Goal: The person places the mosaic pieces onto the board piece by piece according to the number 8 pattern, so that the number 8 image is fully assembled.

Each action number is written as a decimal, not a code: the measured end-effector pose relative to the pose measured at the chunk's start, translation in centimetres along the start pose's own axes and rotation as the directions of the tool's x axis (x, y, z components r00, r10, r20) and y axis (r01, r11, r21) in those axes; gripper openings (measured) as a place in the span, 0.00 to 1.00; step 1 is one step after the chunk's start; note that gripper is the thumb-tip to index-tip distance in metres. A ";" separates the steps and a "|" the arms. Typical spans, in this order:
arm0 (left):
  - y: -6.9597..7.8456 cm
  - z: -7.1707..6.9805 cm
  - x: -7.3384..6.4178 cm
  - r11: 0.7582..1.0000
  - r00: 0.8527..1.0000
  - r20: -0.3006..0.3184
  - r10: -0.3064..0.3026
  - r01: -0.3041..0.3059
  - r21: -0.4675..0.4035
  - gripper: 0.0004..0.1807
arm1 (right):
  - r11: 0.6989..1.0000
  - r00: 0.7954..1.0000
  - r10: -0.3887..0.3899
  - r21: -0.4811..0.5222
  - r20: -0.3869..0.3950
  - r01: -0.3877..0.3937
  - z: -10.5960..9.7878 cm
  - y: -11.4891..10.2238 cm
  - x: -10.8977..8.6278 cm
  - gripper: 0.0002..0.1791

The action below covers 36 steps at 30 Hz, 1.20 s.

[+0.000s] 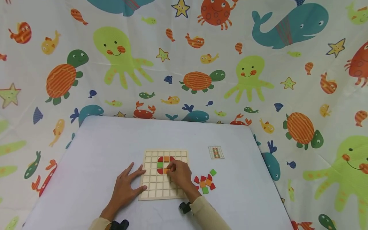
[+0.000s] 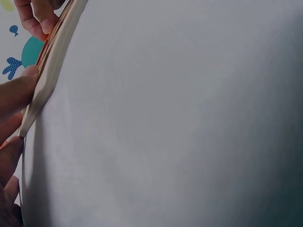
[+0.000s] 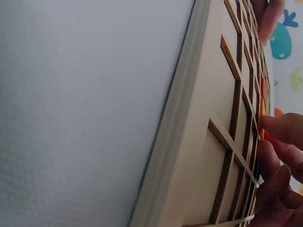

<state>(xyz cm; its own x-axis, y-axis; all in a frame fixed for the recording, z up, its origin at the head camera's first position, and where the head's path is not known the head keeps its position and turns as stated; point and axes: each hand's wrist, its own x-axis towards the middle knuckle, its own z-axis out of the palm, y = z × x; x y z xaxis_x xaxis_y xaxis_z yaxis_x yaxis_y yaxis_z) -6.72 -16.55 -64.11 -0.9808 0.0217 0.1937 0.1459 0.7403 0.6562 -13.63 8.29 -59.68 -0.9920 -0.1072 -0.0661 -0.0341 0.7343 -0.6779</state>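
Observation:
A wooden grid board (image 1: pixel 156 185) lies on the white table. In its upper cells sit red rounded tiles (image 1: pixel 160 159), an orange square tile (image 1: pixel 166 158) and a green square tile (image 1: pixel 160 164). My right hand (image 1: pixel 180 174) pinches another orange tile (image 1: pixel 165 171) at a cell of the lower row, beside a red one; in the right wrist view, the fingertips (image 3: pixel 272 124) are right at the orange piece. My left hand (image 1: pixel 126 187) rests at the board's left edge with fingers spread, its fingertips (image 2: pixel 29 73) touching the rim in the left wrist view.
Right of the board lies a loose pile of red, orange and green tiles (image 1: pixel 202 184), with one green tile (image 1: pixel 213 172) at its top. Farther back is a small pattern card (image 1: pixel 216 152) with a printed grid. A sea-animal curtain (image 1: pixel 178 64) hangs behind the table.

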 end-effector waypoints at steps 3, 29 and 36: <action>0.1 -0.1 0.0 1.000 1.000 0.002 0.004 -0.004 -0.007 0.37 | 1.000 1.000 0.010 -0.015 0.010 -0.010 -0.1 -0.1 0.0 0.06; 0.2 -0.3 0.4 1.000 1.000 0.025 -0.009 0.009 -0.004 0.36 | 0.987 1.000 -0.007 0.158 0.013 0.005 -6.6 5.9 -1.3 0.14; 0.1 -0.2 0.4 1.000 1.000 0.028 -0.014 0.014 -0.005 0.36 | 0.989 0.997 0.076 0.125 0.033 -0.079 -8.4 8.5 -2.0 0.13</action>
<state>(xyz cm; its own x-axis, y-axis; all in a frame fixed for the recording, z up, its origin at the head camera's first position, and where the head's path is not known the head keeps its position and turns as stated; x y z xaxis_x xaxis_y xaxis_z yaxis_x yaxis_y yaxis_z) -7.02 -16.59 -63.78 -0.9860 0.0304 0.1641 0.1330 0.7373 0.6624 -12.94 20.34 -59.15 -0.9873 -0.0729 -0.1411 0.0601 0.6511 -0.7566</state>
